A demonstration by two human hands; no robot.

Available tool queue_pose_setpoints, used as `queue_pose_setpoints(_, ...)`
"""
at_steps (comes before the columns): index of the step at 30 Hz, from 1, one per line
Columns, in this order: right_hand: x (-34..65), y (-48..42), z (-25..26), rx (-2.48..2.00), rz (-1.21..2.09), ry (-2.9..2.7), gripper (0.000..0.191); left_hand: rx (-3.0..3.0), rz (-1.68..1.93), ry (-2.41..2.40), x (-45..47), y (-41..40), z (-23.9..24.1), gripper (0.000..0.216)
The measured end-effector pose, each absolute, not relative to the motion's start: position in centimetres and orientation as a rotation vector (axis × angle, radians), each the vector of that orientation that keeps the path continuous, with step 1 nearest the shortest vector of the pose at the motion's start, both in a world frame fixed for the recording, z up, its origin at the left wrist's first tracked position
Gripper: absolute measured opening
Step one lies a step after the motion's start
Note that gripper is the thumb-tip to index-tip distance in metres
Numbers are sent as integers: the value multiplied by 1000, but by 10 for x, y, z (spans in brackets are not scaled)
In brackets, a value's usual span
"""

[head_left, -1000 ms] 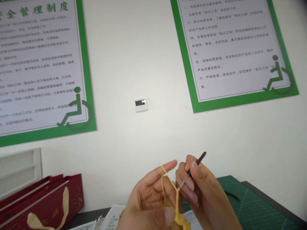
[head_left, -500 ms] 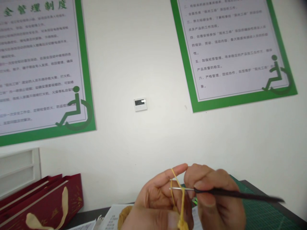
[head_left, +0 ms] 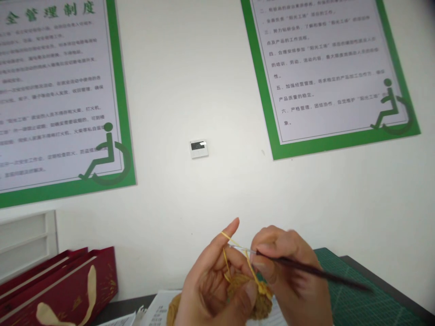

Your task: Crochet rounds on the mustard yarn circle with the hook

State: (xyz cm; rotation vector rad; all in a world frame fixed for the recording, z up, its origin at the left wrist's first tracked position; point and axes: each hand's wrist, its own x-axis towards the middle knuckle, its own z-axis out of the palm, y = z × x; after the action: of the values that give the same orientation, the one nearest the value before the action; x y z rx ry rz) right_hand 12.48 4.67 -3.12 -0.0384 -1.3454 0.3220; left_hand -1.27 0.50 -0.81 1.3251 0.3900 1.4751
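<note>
A crochet hook (head_left: 316, 270) with a dark handle and a silver tip is pinched in my right hand (head_left: 288, 267). Its metal end points left and meets the yellow yarn (head_left: 250, 263). My left hand (head_left: 214, 276) is closed, its thumb pressing a small piece of yellow-brown crochet work (head_left: 260, 301) against the fingers. From that piece a strand rises to the hook and on over my raised left index finger. Behind my left wrist, part of a yarn ball (head_left: 173, 309) shows.
Red paper bags (head_left: 98, 280) with cream handles stand at the lower left. Printed papers (head_left: 159, 305) lie on the dark table, and a green cutting mat (head_left: 353, 285) is at the right. Two green-framed posters (head_left: 278, 153) and a small white wall panel (head_left: 199, 153) hang ahead.
Both hands have shifted left and slightly up, bringing the crochet piece into fuller view. My left index finger now points more upward, and the hook has tilted more steeply.
</note>
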Motion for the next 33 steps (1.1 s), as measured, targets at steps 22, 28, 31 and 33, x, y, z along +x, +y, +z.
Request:
queue_pose_setpoints(22,119,38,-20,20,1360,-1114,30,1378,1324,371,-24,12,-4,54)
queue_pose_setpoints(28,111,36,-24,-35,944,-1105,18,1316,1322,388,-19,6,-1,59)
queue_pose_setpoints(31,112,37,-27,-8,935,-1124,12,1317,1340,395,-17,5,0,57)
queue_pose_setpoints(33,114,39,-29,9,896,-1160,8,1305,1381,412,-15,5,1,54)
